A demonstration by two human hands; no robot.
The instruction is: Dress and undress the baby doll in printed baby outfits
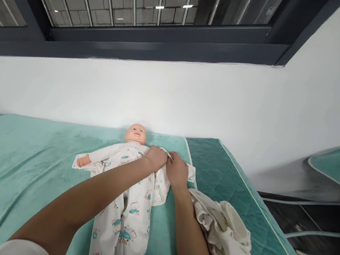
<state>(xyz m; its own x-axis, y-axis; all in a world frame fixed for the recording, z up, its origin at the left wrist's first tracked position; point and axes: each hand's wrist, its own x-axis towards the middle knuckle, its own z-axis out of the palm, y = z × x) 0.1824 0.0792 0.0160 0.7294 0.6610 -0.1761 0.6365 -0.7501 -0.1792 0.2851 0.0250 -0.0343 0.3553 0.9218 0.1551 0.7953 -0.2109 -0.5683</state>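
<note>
A baby doll lies on its back with its head toward the wall. Printed white baby pants cover its legs and reach up its chest. Beneath and around it is a white baby shirt, spread out at both sides. My left hand is closed on white cloth at the doll's shoulder, on the right of the picture. Right beside it my right hand pinches the same cloth, its fingers partly hidden. The doll's arm on that side is covered; its other hand lies bare on a white sleeve.
A crumpled heap of off-white cloth lies beside my right forearm. The bed has a light green cover and a darker quilted part. Behind it stand a white wall and a barred window. Dark floor shows at right.
</note>
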